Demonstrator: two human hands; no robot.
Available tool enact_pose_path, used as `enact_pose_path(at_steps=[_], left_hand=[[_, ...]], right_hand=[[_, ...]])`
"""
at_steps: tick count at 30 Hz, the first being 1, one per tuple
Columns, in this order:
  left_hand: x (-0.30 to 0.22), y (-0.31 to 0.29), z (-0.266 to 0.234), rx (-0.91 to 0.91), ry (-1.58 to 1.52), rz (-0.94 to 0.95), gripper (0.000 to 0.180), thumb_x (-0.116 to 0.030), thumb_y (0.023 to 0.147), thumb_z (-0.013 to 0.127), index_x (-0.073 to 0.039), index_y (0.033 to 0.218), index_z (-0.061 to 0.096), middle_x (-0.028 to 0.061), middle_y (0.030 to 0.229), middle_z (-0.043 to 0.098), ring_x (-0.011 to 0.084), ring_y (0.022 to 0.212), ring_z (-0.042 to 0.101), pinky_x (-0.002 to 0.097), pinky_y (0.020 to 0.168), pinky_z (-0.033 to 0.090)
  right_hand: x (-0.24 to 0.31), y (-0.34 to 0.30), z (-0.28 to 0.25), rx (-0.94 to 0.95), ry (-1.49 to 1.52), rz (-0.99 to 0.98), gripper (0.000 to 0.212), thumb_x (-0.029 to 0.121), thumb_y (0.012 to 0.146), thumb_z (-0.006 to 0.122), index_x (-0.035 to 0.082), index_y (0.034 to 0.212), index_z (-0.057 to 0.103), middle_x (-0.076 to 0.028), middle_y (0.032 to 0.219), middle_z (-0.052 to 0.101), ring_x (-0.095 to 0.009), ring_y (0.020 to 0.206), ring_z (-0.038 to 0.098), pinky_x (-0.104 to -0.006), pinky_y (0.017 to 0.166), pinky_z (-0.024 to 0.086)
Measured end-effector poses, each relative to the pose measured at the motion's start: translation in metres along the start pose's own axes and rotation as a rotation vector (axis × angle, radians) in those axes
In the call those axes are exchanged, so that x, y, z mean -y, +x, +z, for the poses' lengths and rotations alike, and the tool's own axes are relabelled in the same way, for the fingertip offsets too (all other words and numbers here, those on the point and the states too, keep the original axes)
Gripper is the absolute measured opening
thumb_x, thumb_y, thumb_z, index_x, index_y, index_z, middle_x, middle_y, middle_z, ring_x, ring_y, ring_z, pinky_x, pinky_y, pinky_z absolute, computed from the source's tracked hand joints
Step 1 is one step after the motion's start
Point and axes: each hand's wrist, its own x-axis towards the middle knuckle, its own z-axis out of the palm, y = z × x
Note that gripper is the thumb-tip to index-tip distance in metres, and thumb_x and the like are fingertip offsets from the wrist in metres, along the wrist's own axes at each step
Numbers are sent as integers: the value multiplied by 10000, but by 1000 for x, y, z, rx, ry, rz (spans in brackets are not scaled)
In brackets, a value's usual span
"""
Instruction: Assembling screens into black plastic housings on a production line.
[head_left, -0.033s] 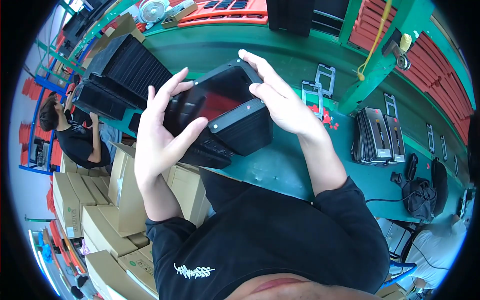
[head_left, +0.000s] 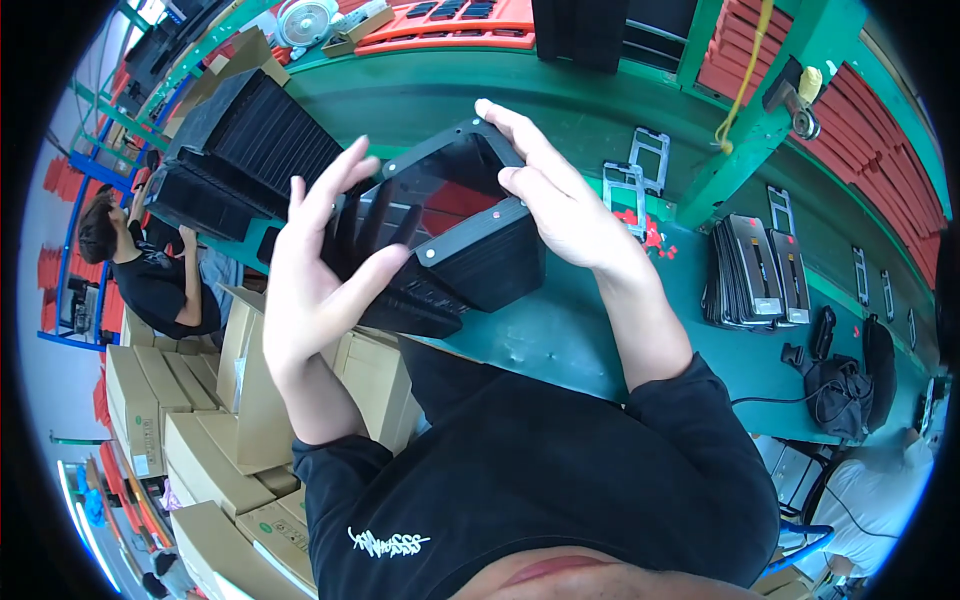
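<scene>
A black rectangular frame with a glossy dark panel (head_left: 455, 205) tops a stack of similar black pieces (head_left: 500, 270) on the green bench. Small pale dots mark its corners, and the panel mirrors fingers and something red. My right hand (head_left: 565, 200) grips its right end, fingertips at the far corner and thumb on the near edge. At the left end, my left hand (head_left: 322, 265) is spread open, thumb apart from the fingers. Those fingertips are close to the frame's left side; whether they touch it I cannot tell. A lower black stack (head_left: 410, 310) lies beneath the left hand.
Rows of black pieces (head_left: 250, 140) stand at the bench's far left. To the right are silver brackets (head_left: 640, 170), packaged flat pieces (head_left: 750, 270) and a black bag (head_left: 845, 390). A green post (head_left: 745, 150) rises there. Cardboard boxes (head_left: 210, 460) and a co-worker (head_left: 160, 260) are left.
My left hand has drawn slightly left, away from the panel, with its fingers shifting. The right hand and the frame stay nearly still.
</scene>
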Motion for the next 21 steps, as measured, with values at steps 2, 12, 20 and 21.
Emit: enact_pose_path(at_steps=[2, 12, 20, 21], left_hand=[[10, -7, -17, -39, 33, 91, 672, -215, 890, 678, -58, 1515, 486, 187, 1509, 535, 344, 1437, 472, 573, 1242, 131], [15, -26, -28, 173, -13, -74, 575, -132, 881, 685, -22, 1434, 574, 207, 1503, 480, 314, 1351, 521, 390, 1119, 393], [39, -32, -17, 156, -207, 1, 784, -423, 794, 787, -38, 1446, 581, 194, 1446, 435, 343, 1315, 497, 414, 1132, 353], [44, -36, -12, 112, -215, 8, 1002, -604, 667, 839, -32, 1447, 579, 192, 1441, 421, 342, 1320, 483, 426, 1122, 359]], right_hand=[[-4, 1, -2, -34, 4, -18, 617, 153, 983, 470, -4, 1564, 337, -172, 1599, 379, -270, 1509, 328, -353, 1237, 220], [7, -5, -71, -843, -418, -385, 96, 65, 1007, 617, -16, 1050, 646, -54, 933, 692, -71, 750, 656, -218, 640, 545], [4, 26, -80, -241, -146, -264, 450, 374, 1102, 461, -32, 1016, 635, -90, 850, 637, -159, 717, 625, -277, 629, 493], [17, 11, -48, -71, -11, -368, 468, 386, 1105, 441, -17, 959, 630, -95, 838, 640, -174, 713, 624, -285, 624, 494]])
